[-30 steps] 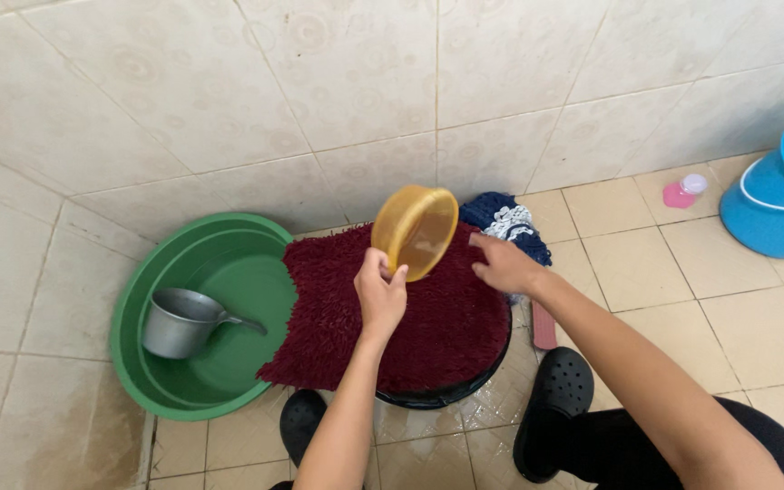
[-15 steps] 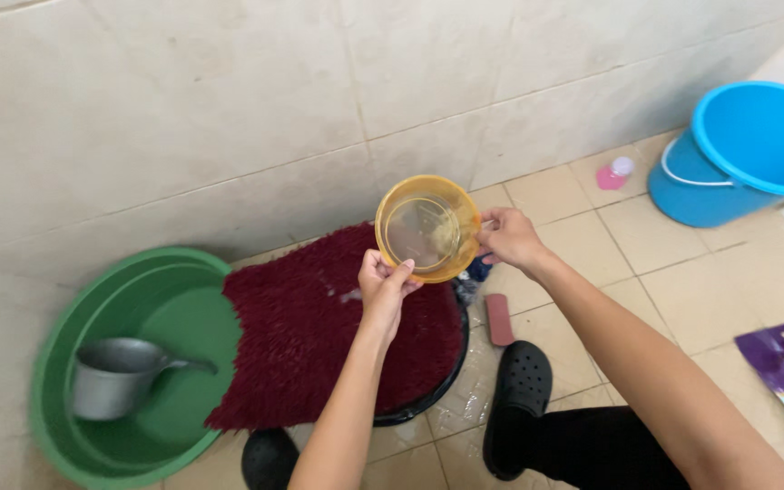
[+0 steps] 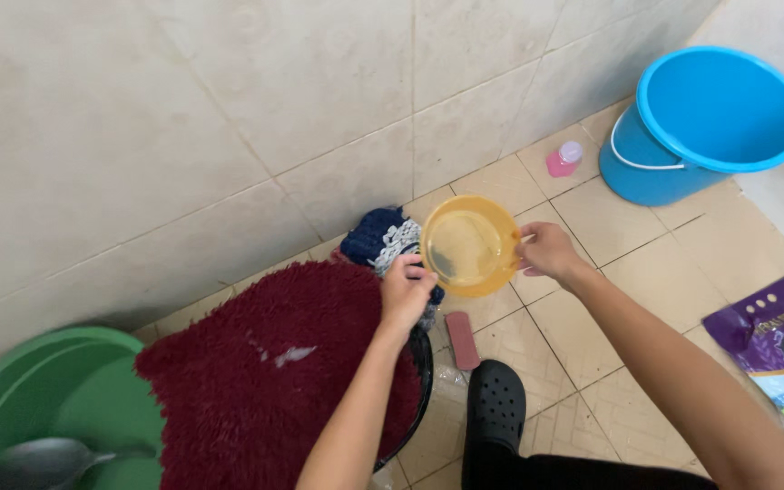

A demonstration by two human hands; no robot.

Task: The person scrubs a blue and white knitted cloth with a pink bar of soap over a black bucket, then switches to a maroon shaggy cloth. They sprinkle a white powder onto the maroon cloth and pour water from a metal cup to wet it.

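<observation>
Left hand (image 3: 406,290) and right hand (image 3: 546,251), fingers clenched on opposite rims of a translucent yellow bowl (image 3: 470,245), hold it level above the tiled floor (image 3: 646,272). A second ago the left hand alone tipped it over the maroon shaggy mat (image 3: 274,381); it has since swung right, toward the blue bucket (image 3: 705,127), so pouring appears finished. Dark basin (image 3: 422,363) beneath the mat; green tub (image 3: 38,399) at left.
</observation>
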